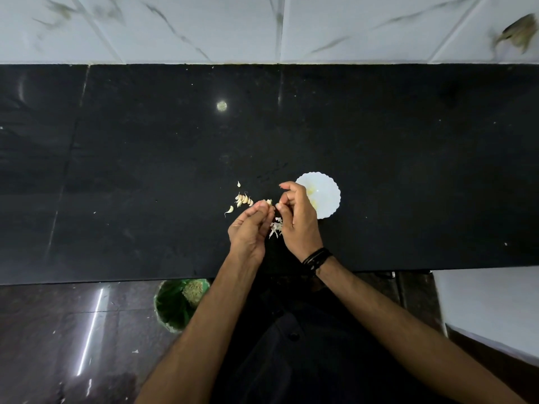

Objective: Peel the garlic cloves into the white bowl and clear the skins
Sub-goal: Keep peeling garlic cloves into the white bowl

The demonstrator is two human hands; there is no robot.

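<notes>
On the black counter lies a small heap of unpeeled garlic cloves, with single cloves just beyond and in front of it. My left hand pinches a garlic clove at its fingertips. Just to the right, my right hand has its fingers curled close to that clove; whether it touches it I cannot tell. A pile of pale garlic skins lies on the counter between my two hands. The scalloped white bowl stands right behind my right hand, which hides part of it.
A green waste bin stands on the floor below the counter's front edge, left of my left arm. White marbled wall tiles rise behind the counter. A white surface sits at the lower right.
</notes>
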